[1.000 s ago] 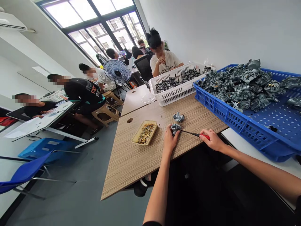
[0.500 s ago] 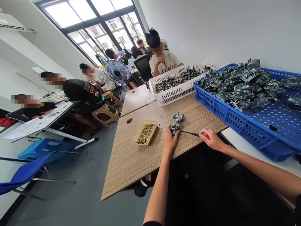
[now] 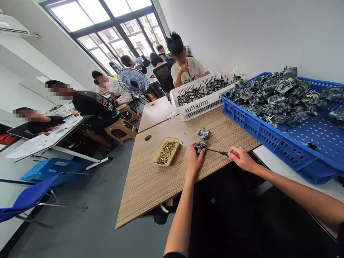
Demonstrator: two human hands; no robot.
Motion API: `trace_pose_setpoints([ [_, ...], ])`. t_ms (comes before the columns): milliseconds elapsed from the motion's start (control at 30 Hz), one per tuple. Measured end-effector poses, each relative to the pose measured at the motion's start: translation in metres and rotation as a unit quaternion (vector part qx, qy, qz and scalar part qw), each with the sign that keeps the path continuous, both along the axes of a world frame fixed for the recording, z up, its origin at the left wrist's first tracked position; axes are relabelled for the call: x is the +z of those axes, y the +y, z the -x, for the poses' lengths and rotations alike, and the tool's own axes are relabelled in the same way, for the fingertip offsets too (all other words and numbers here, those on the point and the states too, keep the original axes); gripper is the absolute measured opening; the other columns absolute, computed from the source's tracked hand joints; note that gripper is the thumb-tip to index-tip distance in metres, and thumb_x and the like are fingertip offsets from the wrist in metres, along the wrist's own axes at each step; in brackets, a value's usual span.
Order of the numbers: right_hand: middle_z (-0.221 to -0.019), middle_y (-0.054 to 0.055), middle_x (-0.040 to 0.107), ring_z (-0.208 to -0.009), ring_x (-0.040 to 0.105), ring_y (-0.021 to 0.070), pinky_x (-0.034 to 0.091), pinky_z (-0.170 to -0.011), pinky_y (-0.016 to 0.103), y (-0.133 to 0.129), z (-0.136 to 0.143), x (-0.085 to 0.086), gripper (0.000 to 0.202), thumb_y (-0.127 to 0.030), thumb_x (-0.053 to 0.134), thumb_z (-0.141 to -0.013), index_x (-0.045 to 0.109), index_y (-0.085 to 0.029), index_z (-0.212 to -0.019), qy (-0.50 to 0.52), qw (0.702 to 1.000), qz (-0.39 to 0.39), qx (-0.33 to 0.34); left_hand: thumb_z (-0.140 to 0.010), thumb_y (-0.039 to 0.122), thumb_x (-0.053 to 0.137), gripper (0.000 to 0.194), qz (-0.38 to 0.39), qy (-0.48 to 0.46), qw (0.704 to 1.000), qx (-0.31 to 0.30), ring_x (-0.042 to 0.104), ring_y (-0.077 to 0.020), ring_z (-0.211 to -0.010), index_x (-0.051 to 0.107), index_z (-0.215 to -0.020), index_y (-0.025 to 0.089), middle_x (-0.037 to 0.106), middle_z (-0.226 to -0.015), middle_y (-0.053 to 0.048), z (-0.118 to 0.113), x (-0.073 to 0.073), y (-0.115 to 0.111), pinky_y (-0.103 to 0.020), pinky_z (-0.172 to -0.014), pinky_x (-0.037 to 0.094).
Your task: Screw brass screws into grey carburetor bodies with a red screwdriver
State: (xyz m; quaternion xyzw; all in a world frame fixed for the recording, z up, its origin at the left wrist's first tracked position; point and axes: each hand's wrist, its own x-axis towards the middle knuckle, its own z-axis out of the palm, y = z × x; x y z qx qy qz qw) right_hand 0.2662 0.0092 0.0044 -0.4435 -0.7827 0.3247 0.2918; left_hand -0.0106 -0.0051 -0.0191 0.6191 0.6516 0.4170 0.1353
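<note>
My left hand [image 3: 195, 157] is closed round a grey metal carburetor [image 3: 200, 144] on the wood-grain table. In my right hand [image 3: 242, 158] is a screwdriver [image 3: 224, 153] with a red and black handle. Its dark shaft points left, and the tip meets the side of the held carburetor; the exact contact is too small to make out. Just beyond lies a second carburetor [image 3: 204, 133], close to the first. Left of my left hand sits a shallow cream tray [image 3: 153, 161] holding many small brass-coloured screws [image 3: 167, 152].
A blue crate [image 3: 249, 130] heaped with carburetors stands at the right. Behind the table's middle, a white basket [image 3: 192, 114] holds dark parts. Across the table sits a co-worker [image 3: 189, 70]. A fan [image 3: 133, 81] and other people are further back; a blue chair [image 3: 29, 195] stands left.
Both hands, the carburetor and the screwdriver stay in nearly the same place. In the background, people's heads have shifted slightly.
</note>
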Motion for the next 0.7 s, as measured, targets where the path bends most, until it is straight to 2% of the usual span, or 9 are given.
trace_pose_setpoints([
  [267, -0.083, 0.002, 0.069, -0.082, 0.060, 0.0217, 0.045, -0.085, 0.036, -0.0012, 0.0005, 0.0032, 0.031, -0.049, 0.044, -0.100, 0.060, -0.025, -0.088, -0.013, 1.000, -0.001, 0.009, -0.094, 0.037, 0.062, 0.045, -0.003, -0.001, 1.000, -0.003, 0.062, -0.0246, -0.108, 0.047, -0.134, 0.023, 0.068, -0.120, -0.010, 0.0000, 0.0007, 0.0002, -0.041, -0.098, 0.049],
  [400, -0.087, 0.002, 0.071, -0.085, 0.062, 0.0238, 0.046, -0.088, 0.038, 0.0024, -0.0027, 0.0001, 0.026, -0.051, 0.054, -0.095, 0.058, -0.026, -0.103, -0.025, 1.000, 0.001, 0.015, -0.094, 0.037, 0.062, 0.045, -0.008, 0.006, 1.000, -0.001, 0.063, -0.0242, -0.106, 0.047, -0.134, 0.023, 0.068, -0.118, -0.010, -0.0012, 0.0030, -0.0001, -0.040, -0.097, 0.049],
  [500, -0.083, 0.001, 0.070, -0.086, 0.063, 0.0249, 0.047, -0.088, 0.038, 0.0047, -0.0056, -0.0025, 0.031, -0.046, 0.061, -0.091, 0.052, -0.026, -0.111, -0.030, 0.999, -0.001, 0.021, -0.094, 0.037, 0.061, 0.048, -0.009, 0.010, 1.000, -0.002, 0.063, -0.0241, -0.106, 0.046, -0.138, 0.023, 0.067, -0.121, -0.011, -0.0021, 0.0047, -0.0005, -0.041, -0.099, 0.048],
  [633, -0.093, 0.005, 0.069, -0.082, 0.062, 0.0230, 0.047, -0.079, 0.036, 0.0049, -0.0056, -0.0021, 0.024, -0.044, 0.061, -0.089, 0.051, -0.025, -0.099, -0.018, 1.000, -0.010, 0.011, -0.093, 0.038, 0.060, 0.055, 0.001, -0.003, 1.000, 0.008, 0.063, -0.0232, -0.104, 0.042, -0.144, 0.024, 0.068, -0.119, -0.010, -0.0025, 0.0044, -0.0012, -0.040, -0.097, 0.049],
  [700, -0.091, 0.004, 0.069, -0.079, 0.062, 0.0217, 0.047, -0.076, 0.034, 0.0055, -0.0044, -0.0003, 0.023, -0.044, 0.060, -0.090, 0.051, -0.025, -0.095, 0.014, 1.000, -0.006, 0.003, -0.093, 0.039, 0.061, 0.056, 0.010, -0.008, 1.000, 0.019, 0.064, -0.0221, -0.098, 0.043, -0.143, 0.024, 0.068, -0.115, -0.009, -0.0021, 0.0034, -0.0010, -0.038, -0.093, 0.050],
])
